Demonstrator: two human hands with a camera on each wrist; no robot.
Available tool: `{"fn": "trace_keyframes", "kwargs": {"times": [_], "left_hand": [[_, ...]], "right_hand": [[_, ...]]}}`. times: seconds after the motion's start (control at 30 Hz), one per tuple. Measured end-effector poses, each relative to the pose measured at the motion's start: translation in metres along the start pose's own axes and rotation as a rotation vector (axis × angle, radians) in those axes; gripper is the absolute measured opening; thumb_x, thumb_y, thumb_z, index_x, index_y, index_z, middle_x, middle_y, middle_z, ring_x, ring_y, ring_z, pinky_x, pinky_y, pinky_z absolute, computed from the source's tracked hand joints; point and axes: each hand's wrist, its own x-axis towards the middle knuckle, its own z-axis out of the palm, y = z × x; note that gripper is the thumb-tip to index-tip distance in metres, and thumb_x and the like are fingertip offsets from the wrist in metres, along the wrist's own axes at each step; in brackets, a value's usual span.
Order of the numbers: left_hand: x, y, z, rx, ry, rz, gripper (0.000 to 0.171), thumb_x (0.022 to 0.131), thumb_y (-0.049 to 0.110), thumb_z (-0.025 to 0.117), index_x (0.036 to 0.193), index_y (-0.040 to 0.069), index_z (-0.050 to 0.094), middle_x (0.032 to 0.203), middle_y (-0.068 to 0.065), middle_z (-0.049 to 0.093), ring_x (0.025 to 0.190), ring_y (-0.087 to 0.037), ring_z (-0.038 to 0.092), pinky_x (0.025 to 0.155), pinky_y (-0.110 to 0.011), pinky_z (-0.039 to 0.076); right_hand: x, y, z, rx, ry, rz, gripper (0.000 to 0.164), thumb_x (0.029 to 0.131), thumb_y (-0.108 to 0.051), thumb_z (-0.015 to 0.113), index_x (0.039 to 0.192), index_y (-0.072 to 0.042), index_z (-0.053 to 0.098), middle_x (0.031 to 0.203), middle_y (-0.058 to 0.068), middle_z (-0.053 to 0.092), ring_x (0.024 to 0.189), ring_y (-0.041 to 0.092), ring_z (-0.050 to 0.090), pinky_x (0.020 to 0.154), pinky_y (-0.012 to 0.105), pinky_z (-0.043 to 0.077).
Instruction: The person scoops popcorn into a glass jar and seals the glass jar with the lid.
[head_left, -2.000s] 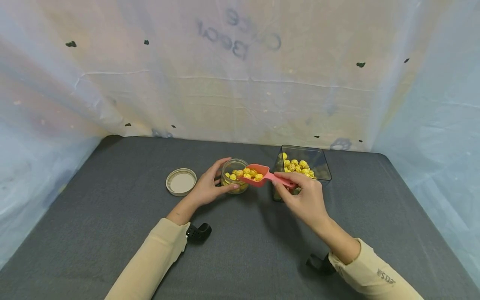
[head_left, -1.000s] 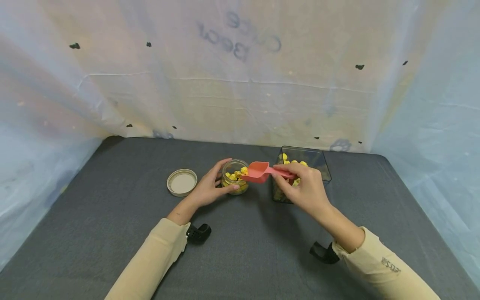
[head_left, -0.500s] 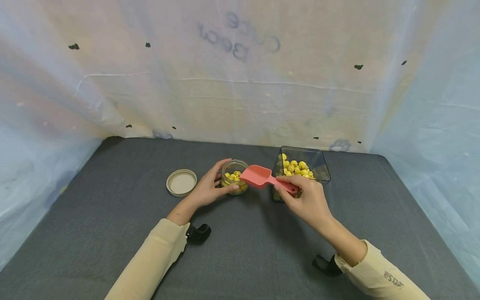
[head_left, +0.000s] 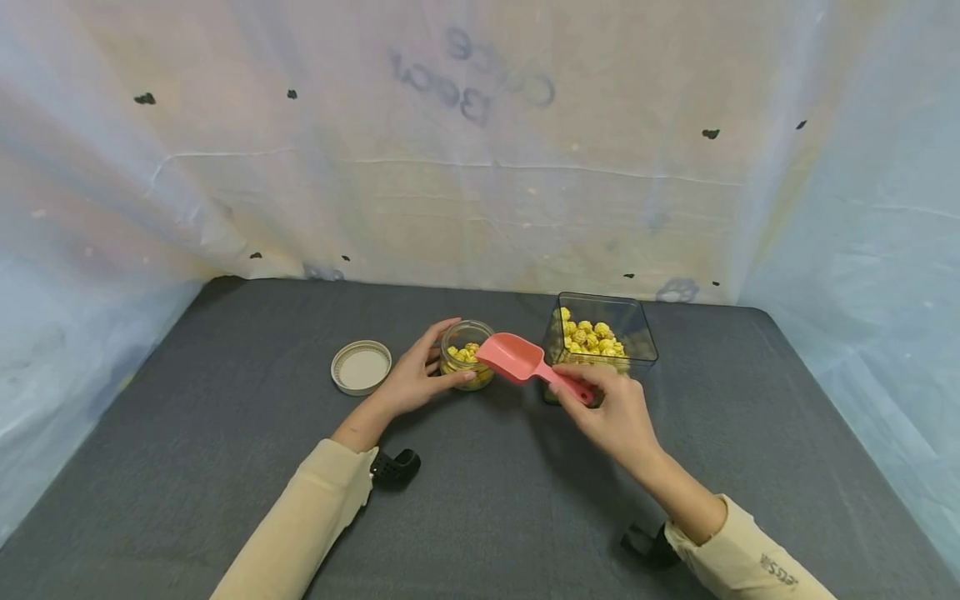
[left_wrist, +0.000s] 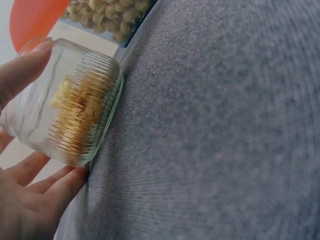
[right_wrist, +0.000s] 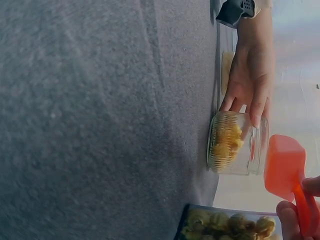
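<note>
Here's the left hand (head_left: 411, 379), thumb on the near side and fingers round the far side, holding a small glass jar (head_left: 481, 380) that stands upright on the dark grey cloth (head_left: 480, 517). In the left wrist view the thumb lies up by the jar's mouth, the fingers lower down along the ribbed glass. Yellow popcorn (head_left: 462, 353) sits in the lower part of the jar, with clear glass above it.

Over to the right hand (head_left: 615, 417): thumb and fingers pinch the handle of a pink scoop (head_left: 513, 357), its bowl pointing left, the smooth pink inside in plain sight. The scoop's front edge is right at the jar's mouth, just above the rim; whether the two touch, I can't tell.

Behind the right hand stands a see-through dark box (head_left: 639, 335), more popcorn (head_left: 588, 337) heaped inside, partly hidden by the fingers and the handle. Out on the other side, just beyond the left hand, a round pale lid (head_left: 361, 367) lies flat on the cloth. A pale sheet (head_left: 600, 208) rises behind everything.
</note>
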Motion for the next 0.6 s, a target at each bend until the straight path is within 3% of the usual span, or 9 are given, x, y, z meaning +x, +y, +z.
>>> {"fn": "trace_keyframes", "kwargs": {"times": [0.2,0.37,0.5,0.6], "left_hand": [[0.0012,-0.0041,0.0012,0.009,0.009,0.003,0.083,0.084,0.023,0.075,0.151,0.024,0.026,0.153,-0.013,0.026,0.136,-0.041,0.037,0.107,-0.052,0.038],[-0.0002,-0.0024,0.0019,0.006,0.017,-0.002,0.082,0.085,0.022,0.075,0.150,0.027,0.026,0.152,-0.014,0.027,0.137,-0.041,0.036,0.106,-0.050,0.040],[-0.0003,0.0003,0.0021,0.024,0.020,-0.003,0.083,0.085,0.020,0.074,0.151,0.025,0.024,0.151,-0.015,0.030,0.136,-0.041,0.038,0.105,-0.052,0.040],[-0.0007,0.0037,0.0021,0.070,0.030,-0.012,0.083,0.085,0.021,0.074,0.152,0.023,0.024,0.152,-0.014,0.030,0.136,-0.040,0.038,0.105,-0.054,0.040]], "right_hand": [[-0.0024,0.0042,-0.0002,0.034,-0.020,0.096,0.024,0.080,-0.013,0.078,0.103,-0.009,0.075,0.082,0.002,0.072,0.063,0.006,0.058,0.054,0.022,0.047],[-0.0023,0.0033,-0.0007,0.065,-0.033,0.165,0.025,0.081,-0.015,0.078,0.105,-0.008,0.075,0.086,0.005,0.073,0.065,0.005,0.056,0.054,0.022,0.045],[-0.0016,0.0037,-0.0010,0.140,-0.053,0.250,0.026,0.082,-0.016,0.077,0.106,-0.007,0.075,0.087,0.007,0.071,0.063,0.005,0.054,0.053,0.021,0.044],[-0.0014,0.0045,-0.0016,0.223,-0.070,0.319,0.026,0.084,-0.016,0.075,0.108,-0.006,0.074,0.089,0.011,0.071,0.063,0.009,0.059,0.054,0.021,0.048]]}}
